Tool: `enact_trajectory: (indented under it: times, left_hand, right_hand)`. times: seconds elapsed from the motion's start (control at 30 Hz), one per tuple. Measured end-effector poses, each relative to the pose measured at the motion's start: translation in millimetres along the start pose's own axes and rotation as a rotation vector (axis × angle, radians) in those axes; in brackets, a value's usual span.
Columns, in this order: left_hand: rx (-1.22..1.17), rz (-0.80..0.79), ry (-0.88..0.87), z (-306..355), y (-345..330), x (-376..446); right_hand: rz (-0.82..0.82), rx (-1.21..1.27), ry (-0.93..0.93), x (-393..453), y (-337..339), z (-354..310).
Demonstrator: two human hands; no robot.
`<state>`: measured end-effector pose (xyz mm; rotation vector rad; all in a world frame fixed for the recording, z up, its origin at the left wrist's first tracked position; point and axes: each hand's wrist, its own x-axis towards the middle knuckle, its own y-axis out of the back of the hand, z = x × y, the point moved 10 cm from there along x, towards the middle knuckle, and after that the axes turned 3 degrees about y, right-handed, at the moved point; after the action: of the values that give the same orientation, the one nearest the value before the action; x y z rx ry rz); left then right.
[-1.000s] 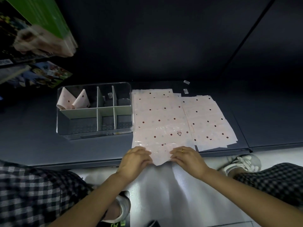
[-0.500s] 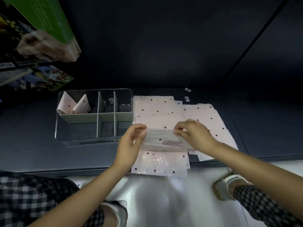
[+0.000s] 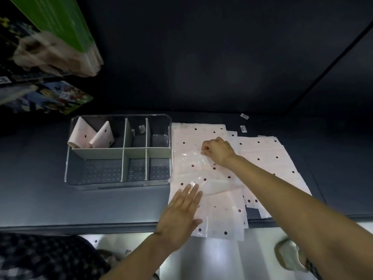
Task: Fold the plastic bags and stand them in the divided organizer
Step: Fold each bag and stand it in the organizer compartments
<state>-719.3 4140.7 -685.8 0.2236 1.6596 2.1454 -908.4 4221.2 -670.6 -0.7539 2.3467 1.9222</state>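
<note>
A pink plastic bag with dark red dots (image 3: 198, 168) lies on top of a flat stack of the same bags on the dark shelf, its near part folded over away from me. My right hand (image 3: 217, 149) pinches the folded edge at the far side. Lower down, my left hand (image 3: 181, 213) presses flat on the near part of the bag with straight fingers. To the left stands the clear divided organizer (image 3: 119, 179); two folded bags (image 3: 90, 135) stand in its back-left compartment.
More dotted bags (image 3: 270, 158) lie spread to the right of the stack. Two small labels (image 3: 243, 122) lie behind them. Boxes and printed packages (image 3: 50, 47) hang over the far left. The shelf's front edge (image 3: 80, 226) runs just below my left hand.
The bag's near edge, held by both hands at the shelf front, was lifted and folded away from me. My right hand carried it farther back; my left let go and now presses flat.
</note>
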Motion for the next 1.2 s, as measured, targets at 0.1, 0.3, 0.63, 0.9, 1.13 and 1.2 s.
enact_trajectory:
  times: [0.1,0.3,0.63,0.9,1.13,1.2]
  left_hand:
    - [0.069,0.005,-0.015,2.2,-3.4,-3.2]
    - [0.114,-0.026,0.031,-4.1,-9.2,-2.5]
    - [0.052,-0.111,0.016,-5.6,-34.7,-1.6]
    - [0.073,-0.132,0.033,-5.4,-35.5,-1.3]
    - [0.091,-0.196,0.037,-6.3,-37.1,-0.1]
    - [0.091,-0.196,0.043,-6.7,-36.3,-0.2]
  right_hand:
    - [0.027,-0.01,-0.003,6.5,-2.9,-0.1]
    - [0.068,0.017,-0.015,11.3,-4.2,0.7]
    - [0.439,0.84,-0.351,-109.9,14.7,111.0]
    - [0.167,0.998,-0.137,-150.9,-22.9,83.8]
    - [0.169,0.767,-0.223,-134.4,-28.8,93.2]
    - [0.174,0.698,-0.282,-131.2,-34.2,99.6]
